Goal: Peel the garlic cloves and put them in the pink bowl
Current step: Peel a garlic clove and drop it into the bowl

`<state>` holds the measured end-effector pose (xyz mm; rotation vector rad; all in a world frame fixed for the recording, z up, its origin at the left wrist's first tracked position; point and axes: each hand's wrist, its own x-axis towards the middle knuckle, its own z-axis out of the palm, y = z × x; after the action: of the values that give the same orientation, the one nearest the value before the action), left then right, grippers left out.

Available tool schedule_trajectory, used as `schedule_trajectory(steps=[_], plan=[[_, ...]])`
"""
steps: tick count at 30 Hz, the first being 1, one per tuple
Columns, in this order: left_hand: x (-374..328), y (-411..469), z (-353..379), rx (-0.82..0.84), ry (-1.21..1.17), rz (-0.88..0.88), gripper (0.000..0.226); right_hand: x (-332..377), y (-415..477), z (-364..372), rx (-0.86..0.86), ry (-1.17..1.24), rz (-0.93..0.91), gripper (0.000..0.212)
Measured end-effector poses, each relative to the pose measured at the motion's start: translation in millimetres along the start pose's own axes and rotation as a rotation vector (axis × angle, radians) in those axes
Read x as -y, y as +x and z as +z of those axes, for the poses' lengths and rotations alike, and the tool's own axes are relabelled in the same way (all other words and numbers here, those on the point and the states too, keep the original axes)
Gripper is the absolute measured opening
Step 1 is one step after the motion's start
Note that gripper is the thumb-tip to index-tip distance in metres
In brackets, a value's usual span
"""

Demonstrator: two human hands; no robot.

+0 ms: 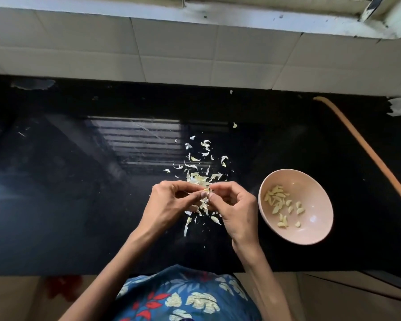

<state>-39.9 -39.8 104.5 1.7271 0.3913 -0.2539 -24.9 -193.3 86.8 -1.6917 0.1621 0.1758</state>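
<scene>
A person in a blue floral-print garment (185, 297) is standing nearest the camera, both forearms reaching forward over the glossy black stone countertop (79, 205); the left hand (171, 200) and the right hand (232, 205) are meeting fingertip to fingertip, fingers curled, together pinching a small pale garlic clove (206, 190) between them; thin whitish papery garlic skins (199, 167) are lying scattered under the hands and beyond them; just to the right of the right hand, the round pink bowl (310, 188) is sitting on the countertop, holding a cluster of peeled pale-yellow garlic cloves (278, 200); farther right and beyond, a curved orange hose (368, 154) is running across the countertop; farthest off, a white tiled wall (171, 54) is rising behind.
</scene>
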Motion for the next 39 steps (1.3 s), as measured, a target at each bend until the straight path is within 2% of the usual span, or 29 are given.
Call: schedule_trajectory(steps=[3, 6, 10, 13, 19, 24, 29, 35, 39], plan=[[1, 0, 1, 0.011, -0.039, 0.004, 0.011, 2, -2, -3, 0.004, -0.249, -0.234, 0.019], [2, 1, 0, 0.021, -0.094, 0.002, 0.012, 4, -4, -6, 0.022, -0.299, -0.340, 0.025], [3, 3, -5, 0.098, -0.322, -0.054, 0.024, 7, -2, -12, 0.088, -0.150, -0.266, 0.036], [1, 2, -3, 0.109, -0.430, -0.071, 0.019, 8, 2, -13, 0.105, -0.096, -0.243, 0.044], [0, 3, -1, 0.100, -0.464, -0.092, 0.019, 7, 2, -9, 0.056, 0.043, -0.200, 0.042], [1, 2, 0, 0.106, -0.442, -0.083, 0.018, 6, 4, -7, 0.007, 0.024, -0.231, 0.042], [0, 2, -1, 0.105, -0.440, -0.069, 0.016, 5, 5, -6, 0.039, 0.093, -0.207, 0.040], [-4, 2, 0, 0.100, -0.486, -0.063, 0.024, 11, 6, -7, 0.124, 0.392, -0.058, 0.038], [-4, 1, 2, 0.117, -0.560, -0.085, 0.026, 13, 6, -6, 0.124, 0.414, -0.036, 0.037]])
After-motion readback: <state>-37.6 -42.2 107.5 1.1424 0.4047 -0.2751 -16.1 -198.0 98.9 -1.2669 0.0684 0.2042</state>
